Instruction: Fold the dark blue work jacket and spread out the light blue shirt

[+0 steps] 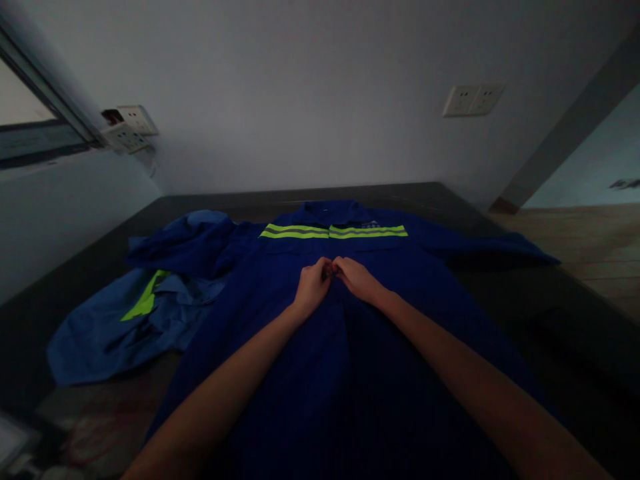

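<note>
Blue work jacket (327, 347) is spread at centre, head view; its front is pinched in curled fingers of left hand (313, 283) and right hand (355, 277). Reflective band (350, 233) at twelve o'clock from them; paler garment (120, 340) at nine.

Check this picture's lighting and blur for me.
Head view: dim, the blue garment nearly black low down; head view: its yellow-green chest band looks vivid; head view: left wall sockets slightly soft; head view: pale object at bottom left blurred, unidentifiable.
</note>
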Action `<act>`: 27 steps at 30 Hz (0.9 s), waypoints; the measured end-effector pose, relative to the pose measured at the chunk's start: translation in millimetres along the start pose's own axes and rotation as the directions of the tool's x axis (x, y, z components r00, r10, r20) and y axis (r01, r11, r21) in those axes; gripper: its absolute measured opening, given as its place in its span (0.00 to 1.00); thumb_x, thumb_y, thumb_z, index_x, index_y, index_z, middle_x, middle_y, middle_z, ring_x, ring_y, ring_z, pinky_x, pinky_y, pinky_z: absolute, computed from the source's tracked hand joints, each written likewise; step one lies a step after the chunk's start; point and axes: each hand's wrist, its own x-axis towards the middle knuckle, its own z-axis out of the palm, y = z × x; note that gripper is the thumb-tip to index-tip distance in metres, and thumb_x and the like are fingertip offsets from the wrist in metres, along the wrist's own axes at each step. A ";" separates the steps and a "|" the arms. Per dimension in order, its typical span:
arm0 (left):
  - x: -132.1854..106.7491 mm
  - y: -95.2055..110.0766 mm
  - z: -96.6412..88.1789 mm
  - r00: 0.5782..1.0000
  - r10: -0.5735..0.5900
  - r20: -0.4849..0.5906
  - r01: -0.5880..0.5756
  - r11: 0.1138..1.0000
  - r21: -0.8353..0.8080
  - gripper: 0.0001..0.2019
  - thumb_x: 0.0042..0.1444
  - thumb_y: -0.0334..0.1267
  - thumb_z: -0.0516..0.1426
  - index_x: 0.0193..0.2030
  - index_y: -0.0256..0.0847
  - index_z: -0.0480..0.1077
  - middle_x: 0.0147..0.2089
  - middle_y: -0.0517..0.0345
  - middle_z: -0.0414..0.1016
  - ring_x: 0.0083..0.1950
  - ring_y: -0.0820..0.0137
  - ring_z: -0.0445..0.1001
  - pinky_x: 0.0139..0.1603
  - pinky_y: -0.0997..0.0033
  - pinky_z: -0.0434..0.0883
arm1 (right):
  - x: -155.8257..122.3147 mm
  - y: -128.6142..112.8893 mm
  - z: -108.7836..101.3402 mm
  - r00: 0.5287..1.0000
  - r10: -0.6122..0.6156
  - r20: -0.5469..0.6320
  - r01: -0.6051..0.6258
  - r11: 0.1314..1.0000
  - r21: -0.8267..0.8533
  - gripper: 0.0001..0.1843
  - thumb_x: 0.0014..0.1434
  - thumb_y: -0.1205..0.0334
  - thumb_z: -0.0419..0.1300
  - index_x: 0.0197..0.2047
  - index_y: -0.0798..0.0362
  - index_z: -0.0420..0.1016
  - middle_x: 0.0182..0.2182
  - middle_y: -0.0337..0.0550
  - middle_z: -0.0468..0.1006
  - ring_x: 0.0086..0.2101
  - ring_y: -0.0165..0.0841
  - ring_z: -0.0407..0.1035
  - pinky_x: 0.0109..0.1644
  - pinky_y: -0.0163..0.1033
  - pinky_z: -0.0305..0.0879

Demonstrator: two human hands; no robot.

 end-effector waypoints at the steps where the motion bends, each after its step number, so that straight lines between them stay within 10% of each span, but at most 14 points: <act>1: -0.3 1.0 -0.6 1.000 -0.006 -0.002 0.006 1.000 0.000 0.14 0.49 0.21 0.54 0.40 0.43 0.66 0.37 0.60 0.77 0.40 0.69 0.76 0.44 0.73 0.68 | 0.3 -0.7 -0.2 1.000 -0.002 -0.001 0.002 1.000 0.002 0.09 0.58 0.75 0.50 0.38 0.52 0.61 0.34 0.44 0.69 0.37 0.36 0.64 0.42 0.39 0.58; 11: -1.8 5.4 -1.4 0.994 -0.107 -0.006 0.105 0.985 -0.135 0.11 0.57 0.28 0.52 0.45 0.43 0.62 0.35 0.62 0.77 0.37 0.70 0.76 0.39 0.73 0.67 | 0.8 3.9 0.6 0.997 -0.003 -0.081 0.010 0.997 0.083 0.08 0.58 0.74 0.50 0.35 0.51 0.60 0.31 0.40 0.68 0.33 0.33 0.63 0.39 0.36 0.57; 18: 1.6 8.5 0.0 0.996 -0.076 -0.041 0.085 0.950 0.300 0.05 0.60 0.41 0.55 0.37 0.43 0.67 0.37 0.57 0.74 0.44 0.63 0.70 0.44 0.64 0.62 | -1.1 2.3 -0.6 0.985 -0.005 -0.174 0.020 0.996 0.085 0.07 0.59 0.72 0.50 0.33 0.50 0.58 0.29 0.38 0.67 0.31 0.33 0.63 0.37 0.36 0.56; 27: 2.3 7.6 -0.3 0.996 -0.085 0.029 0.071 0.945 0.319 0.09 0.63 0.39 0.50 0.34 0.42 0.68 0.35 0.59 0.72 0.43 0.65 0.69 0.42 0.66 0.58 | -0.1 1.2 -2.9 0.991 -0.007 -0.133 0.015 0.998 0.060 0.06 0.60 0.70 0.50 0.32 0.50 0.60 0.28 0.38 0.67 0.31 0.32 0.64 0.37 0.35 0.55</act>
